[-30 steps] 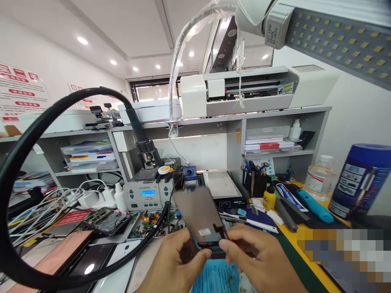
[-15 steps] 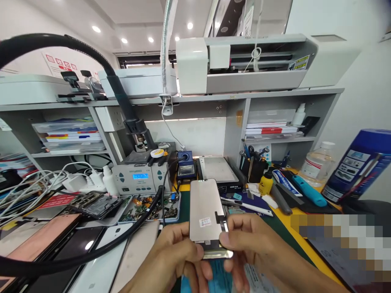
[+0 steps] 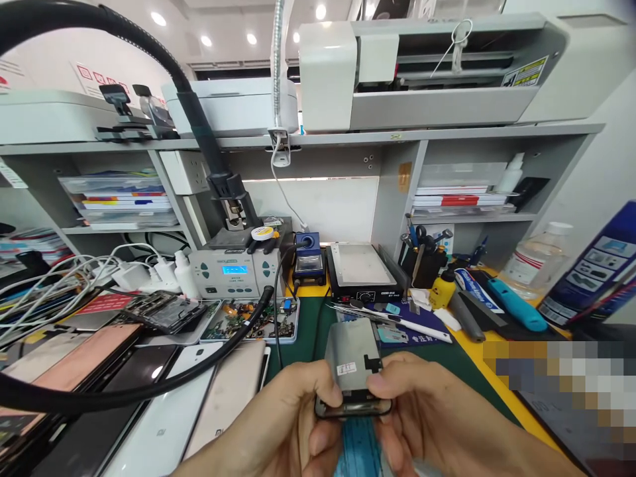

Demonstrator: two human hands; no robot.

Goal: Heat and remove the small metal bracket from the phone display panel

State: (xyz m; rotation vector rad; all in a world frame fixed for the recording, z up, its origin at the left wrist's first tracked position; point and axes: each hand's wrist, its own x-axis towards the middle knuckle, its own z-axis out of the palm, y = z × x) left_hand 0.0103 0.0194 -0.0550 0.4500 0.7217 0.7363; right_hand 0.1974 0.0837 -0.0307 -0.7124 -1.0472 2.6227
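A phone screen panel [image 3: 354, 344], its metallic back facing up with a small white label and a dark flex cable on the right, is held between both hands. My left hand [image 3: 298, 404] pinches its lower left corner, thumb on the back. Gripping the lower right side, my right hand [image 3: 412, 404] has its thumb near the flex cable. The far end of the panel tips down and away. Below the hands a blue sheet-like item [image 3: 358, 447] partly shows; I cannot make out what it is.
Phones, including a white one [image 3: 163, 424], lie at left under a black hose [image 3: 199, 384]. Behind stand a hot air station [image 3: 233, 275], a tray of circuit boards [image 3: 288, 328] and a heating plate [image 3: 365, 268]. Tweezers [image 3: 358, 315], a yellow bottle [image 3: 442, 291] and a blue can [image 3: 596, 271] sit right.
The panel's far end has tipped downward, so its back looks shorter and greyer. The left fingers have shifted along its near edge. The whole view has also moved slightly.
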